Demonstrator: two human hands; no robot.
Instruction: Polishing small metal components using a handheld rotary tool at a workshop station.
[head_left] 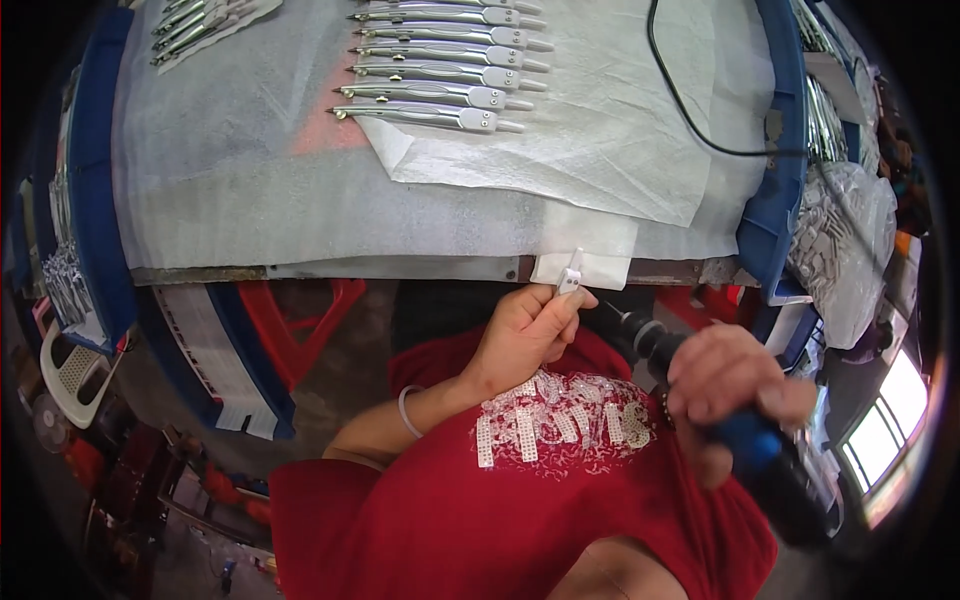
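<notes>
In left hand (523, 335), pale grey compass (569, 281)

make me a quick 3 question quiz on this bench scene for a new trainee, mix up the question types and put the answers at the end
1. Multiple choice: which hand holds the black-and-blue screwdriver-like tool?
a) left
b) right
c) neither

2. True or false: the left hand pinches a small light-grey part at the table's near edge.

3. Short answer: seen from the person, does the row of slim silver metal compasses lie nearer than that part or farther away?

Key:
1. b, the right hand grips it.
2. True.
3. Farther away, across the table.
</notes>
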